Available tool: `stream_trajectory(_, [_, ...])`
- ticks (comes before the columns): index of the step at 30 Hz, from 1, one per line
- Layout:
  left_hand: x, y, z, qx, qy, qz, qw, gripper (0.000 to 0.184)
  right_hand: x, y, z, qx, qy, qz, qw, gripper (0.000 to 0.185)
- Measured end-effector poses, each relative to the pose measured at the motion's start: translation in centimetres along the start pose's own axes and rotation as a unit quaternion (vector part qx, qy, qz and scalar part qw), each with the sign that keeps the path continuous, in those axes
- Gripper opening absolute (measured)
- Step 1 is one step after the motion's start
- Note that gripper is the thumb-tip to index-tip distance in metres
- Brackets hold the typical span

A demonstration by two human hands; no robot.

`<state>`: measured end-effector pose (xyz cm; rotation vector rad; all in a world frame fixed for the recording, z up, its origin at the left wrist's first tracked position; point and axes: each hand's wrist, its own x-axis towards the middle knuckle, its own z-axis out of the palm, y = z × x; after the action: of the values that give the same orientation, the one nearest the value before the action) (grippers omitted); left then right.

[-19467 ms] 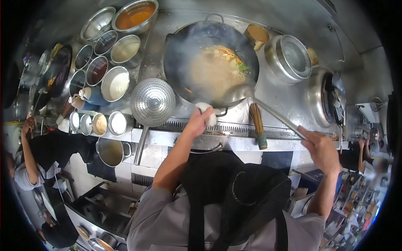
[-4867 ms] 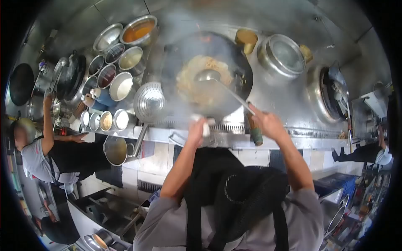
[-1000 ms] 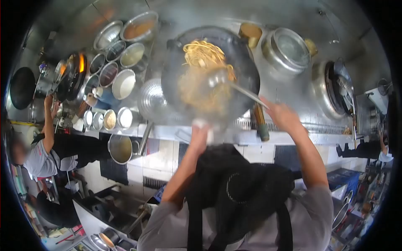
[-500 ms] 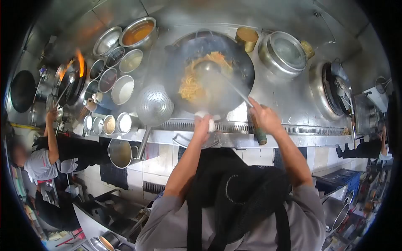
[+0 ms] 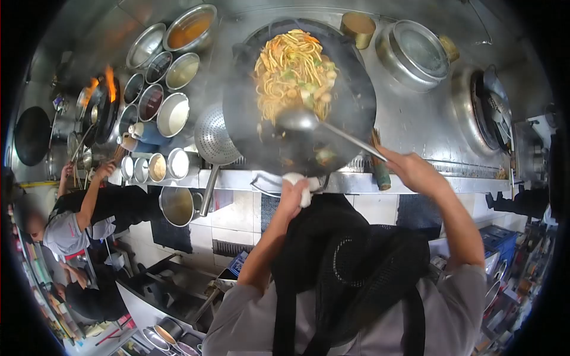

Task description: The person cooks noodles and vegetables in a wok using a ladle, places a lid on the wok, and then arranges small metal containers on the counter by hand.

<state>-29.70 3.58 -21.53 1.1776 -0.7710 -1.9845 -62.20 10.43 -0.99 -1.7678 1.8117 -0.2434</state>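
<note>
A large dark wok (image 5: 356, 89) holds noodles (image 5: 290, 56) mixed with green and pale pieces, heaped toward its far side. Steam hangs over it. My left hand (image 5: 291, 200) is closed on a folded white cloth (image 5: 305, 193) at the near rim of the wok; the grip beneath the cloth is hidden. Gripped in my right hand (image 5: 415, 173) is the handle of a metal ladle (image 5: 298, 120). Its bowl rests against the near edge of the noodles, inside the wok.
A perforated strainer (image 5: 217, 136) lies left of the wok, beside several metal bowls and pots of sauces, one pot (image 5: 173, 114) pale. A bamboo brush (image 5: 380, 172) stands near my right hand. Lidded pot (image 5: 418, 56) at right. A co-worker (image 5: 83, 219) works near flames (image 5: 110, 83) at left.
The wok has come nearer to me and tilts, and the noodles have gathered toward its far side. My right hand has moved right and down with the ladle. The co-worker's second hand now shows.
</note>
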Motion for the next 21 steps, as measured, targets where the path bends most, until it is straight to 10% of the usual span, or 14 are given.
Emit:
stream_trajectory(3, [-1.0,4.8,3.1,-0.005,0.055,-0.043,0.998,0.037,-1.4,-4.5,-7.8,0.034,-0.189,0.114,0.975,0.045])
stream_trajectory(5, [1.1,9.5,4.6,-0.050,0.001,-0.050,0.998,0.033,-0.8,-0.8,-6.0,0.027,-0.042,-0.085,0.995,0.045])
stream_trajectory(11, [1.1,0.0,-0.9,0.012,0.000,-0.016,1.000,0.034,1.2,-2.4,-1.5,-0.061,0.012,0.027,0.998,0.045])
stream_trajectory(17, [0.5,10.2,3.2,-0.024,0.004,-0.072,0.997,0.030,0.2,-1.3,-4.7,-0.038,-0.083,-0.008,0.996,0.048])
stream_trajectory(21, [0.6,4.9,2.5,-0.051,0.038,-0.034,0.997,0.025,4.2,1.9,3.1,-0.092,0.083,-0.006,0.992,0.050])
